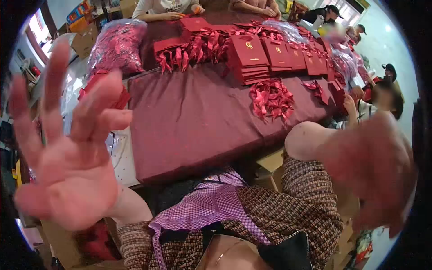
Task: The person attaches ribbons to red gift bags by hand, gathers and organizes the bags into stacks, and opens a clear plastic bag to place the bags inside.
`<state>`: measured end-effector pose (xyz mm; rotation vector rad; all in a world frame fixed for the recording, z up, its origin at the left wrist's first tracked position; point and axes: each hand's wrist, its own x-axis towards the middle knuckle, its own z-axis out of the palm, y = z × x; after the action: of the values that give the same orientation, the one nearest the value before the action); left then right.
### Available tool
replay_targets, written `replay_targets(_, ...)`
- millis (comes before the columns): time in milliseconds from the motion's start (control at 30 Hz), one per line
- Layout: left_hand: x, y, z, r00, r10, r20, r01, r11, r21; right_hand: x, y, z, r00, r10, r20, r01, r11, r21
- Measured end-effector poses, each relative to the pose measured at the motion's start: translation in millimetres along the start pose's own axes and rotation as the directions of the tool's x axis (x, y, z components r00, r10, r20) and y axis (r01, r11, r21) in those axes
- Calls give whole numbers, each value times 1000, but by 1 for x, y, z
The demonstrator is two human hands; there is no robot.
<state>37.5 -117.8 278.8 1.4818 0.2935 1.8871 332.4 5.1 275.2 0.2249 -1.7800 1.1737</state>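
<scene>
My left hand (76, 175) is raised close to the camera on the left. Its fingers are spread and bent a little, the palm is in view, and nothing is in it. On the right, my right hand (371, 157) is also lifted near the camera, large and blurred; its fingers are smeared, so I cannot tell their pose. Both hands are apart from the table (193, 121), which has a dark red cloth. Nearest along the table are a heap of red ribbons (272, 100) and stacks of red paper bags (249, 56) with gold print.
A clear plastic sack (118, 47) of red items stands at the far left of the table. More red bags with ribbon handles (175, 57) lie along the back. Several people sit around the table. A cardboard box (270, 166) is below its front edge.
</scene>
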Motion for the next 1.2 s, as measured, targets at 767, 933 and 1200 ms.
replay_targets(767, 44, 90, -26, 945, 118, 304, -256, 847, 466, -23, -24, 12, 644, -706, 295, 281, 577, 767)
replay_targets(933, 32, 131, -35, 955, 19, 295, -196, 789, 582, -28, -43, -26, 580, -797, 167, 248, 369, 896)
replay_targets(1200, 51, 47, -18, 920, -81, 383, -50, 946, 320, 16, -33, -39, 907, -385, 170, 317, 891, 325)
